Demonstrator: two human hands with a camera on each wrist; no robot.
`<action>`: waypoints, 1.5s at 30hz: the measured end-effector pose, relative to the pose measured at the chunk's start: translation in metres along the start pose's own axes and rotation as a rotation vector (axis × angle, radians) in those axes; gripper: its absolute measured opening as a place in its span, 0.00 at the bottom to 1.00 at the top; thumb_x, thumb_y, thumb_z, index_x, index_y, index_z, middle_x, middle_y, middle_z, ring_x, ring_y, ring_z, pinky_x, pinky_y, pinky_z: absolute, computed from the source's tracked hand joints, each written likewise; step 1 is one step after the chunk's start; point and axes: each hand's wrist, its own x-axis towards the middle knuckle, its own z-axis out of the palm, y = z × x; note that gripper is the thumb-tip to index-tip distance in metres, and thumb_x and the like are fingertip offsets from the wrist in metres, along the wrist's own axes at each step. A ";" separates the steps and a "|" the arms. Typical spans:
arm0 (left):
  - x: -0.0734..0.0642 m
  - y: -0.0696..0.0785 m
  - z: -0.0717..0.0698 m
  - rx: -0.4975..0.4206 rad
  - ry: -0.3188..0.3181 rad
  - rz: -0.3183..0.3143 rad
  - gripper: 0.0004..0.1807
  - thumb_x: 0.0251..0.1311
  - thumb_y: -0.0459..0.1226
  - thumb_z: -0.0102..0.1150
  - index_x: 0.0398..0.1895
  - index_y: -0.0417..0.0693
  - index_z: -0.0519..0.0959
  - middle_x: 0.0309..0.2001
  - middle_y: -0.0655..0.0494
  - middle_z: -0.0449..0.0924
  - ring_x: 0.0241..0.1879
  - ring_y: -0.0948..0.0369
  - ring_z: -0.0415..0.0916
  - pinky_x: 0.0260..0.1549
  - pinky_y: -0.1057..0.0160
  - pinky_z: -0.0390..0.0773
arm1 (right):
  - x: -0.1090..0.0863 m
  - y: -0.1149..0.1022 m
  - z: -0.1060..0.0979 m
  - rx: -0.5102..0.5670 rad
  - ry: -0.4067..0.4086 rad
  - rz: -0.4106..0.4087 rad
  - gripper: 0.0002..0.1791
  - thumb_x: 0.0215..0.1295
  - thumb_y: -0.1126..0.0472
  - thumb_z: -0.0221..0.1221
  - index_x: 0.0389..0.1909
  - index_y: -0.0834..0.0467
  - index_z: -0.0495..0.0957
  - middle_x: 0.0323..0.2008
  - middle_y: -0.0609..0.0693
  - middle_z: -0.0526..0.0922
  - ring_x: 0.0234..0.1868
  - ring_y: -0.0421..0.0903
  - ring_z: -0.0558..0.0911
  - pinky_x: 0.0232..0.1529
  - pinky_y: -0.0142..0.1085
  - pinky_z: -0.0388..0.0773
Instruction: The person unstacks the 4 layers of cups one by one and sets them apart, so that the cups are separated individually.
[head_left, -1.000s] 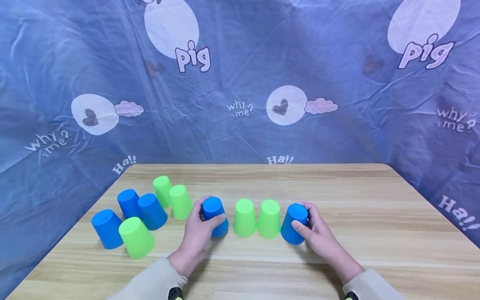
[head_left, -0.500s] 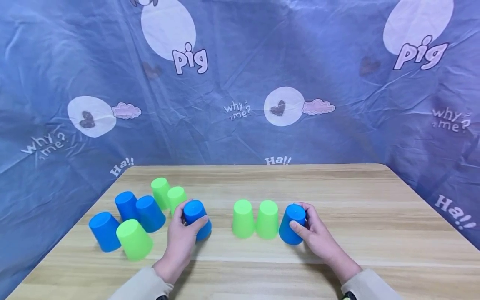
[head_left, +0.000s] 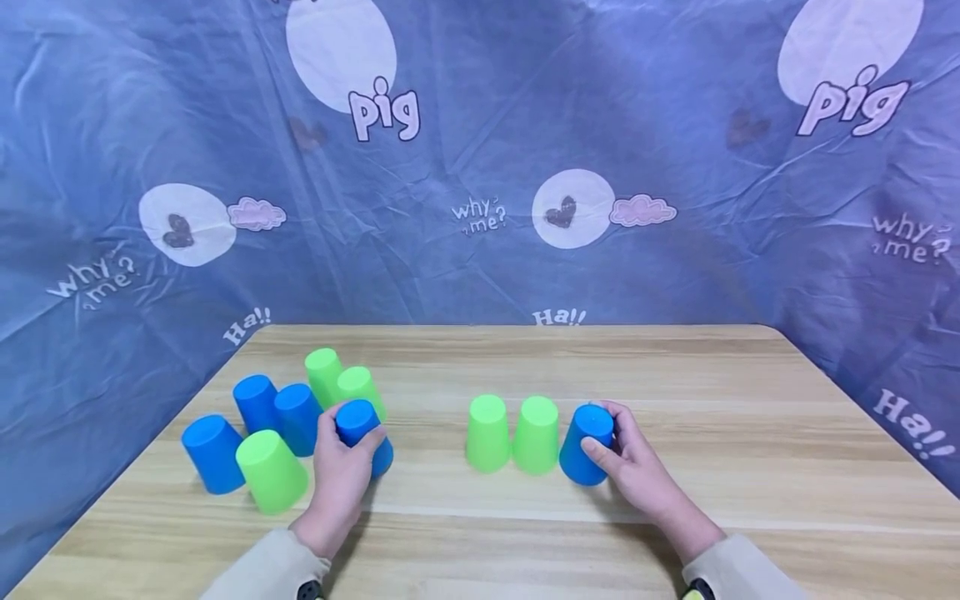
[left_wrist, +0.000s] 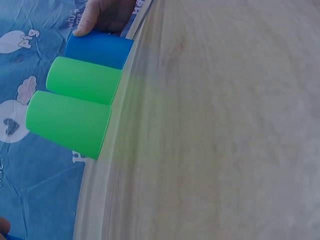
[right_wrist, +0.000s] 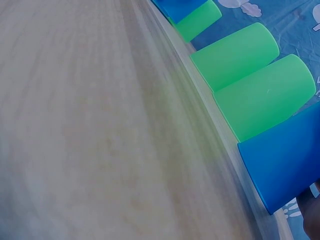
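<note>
My left hand [head_left: 342,475] grips an upside-down blue cup [head_left: 357,421] close to the left group of cups. To the right, my right hand [head_left: 637,467] holds another upside-down blue cup [head_left: 585,454], thumb across its near side. That cup stands at the right end of a row, beside a green cup [head_left: 536,437] and a second green cup [head_left: 487,435]. In the right wrist view the held blue cup [right_wrist: 285,155] and both green ones stand side by side on the table. Only a bit of my left hand [left_wrist: 4,226] shows in the left wrist view.
At left stand upside-down cups: a front green cup [head_left: 272,473], a blue cup [head_left: 213,454], two more blue ones behind, and a back green cup [head_left: 323,377] next to another green cup [head_left: 358,385]. The wooden table [head_left: 480,542] ends at a blue printed cloth [head_left: 465,108].
My left hand has moved left with its blue cup, away from the two green cups and towards the left group. The right hand has kept its hold in place.
</note>
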 end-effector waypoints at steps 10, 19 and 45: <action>0.007 -0.003 -0.010 -0.010 0.006 -0.069 0.33 0.63 0.32 0.50 0.67 0.38 0.46 0.69 0.37 0.47 0.68 0.42 0.47 0.64 0.39 0.49 | 0.000 0.002 0.000 -0.001 -0.005 -0.009 0.28 0.68 0.59 0.51 0.62 0.63 0.51 0.62 0.65 0.60 0.66 0.67 0.57 0.60 0.65 0.54; 0.008 -0.005 -0.014 -0.016 0.049 -0.060 0.34 0.62 0.31 0.51 0.67 0.38 0.47 0.69 0.38 0.47 0.68 0.42 0.47 0.65 0.40 0.49 | 0.000 0.003 0.000 0.009 -0.008 -0.011 0.27 0.68 0.59 0.51 0.62 0.63 0.52 0.62 0.65 0.61 0.66 0.67 0.58 0.60 0.65 0.55; 0.007 0.024 -0.010 0.027 0.224 0.285 0.35 0.52 0.27 0.57 0.64 0.44 0.57 0.65 0.49 0.56 0.66 0.53 0.52 0.63 0.48 0.53 | 0.000 0.002 -0.001 0.010 -0.004 -0.003 0.28 0.68 0.59 0.51 0.62 0.62 0.51 0.62 0.64 0.60 0.66 0.67 0.57 0.61 0.65 0.54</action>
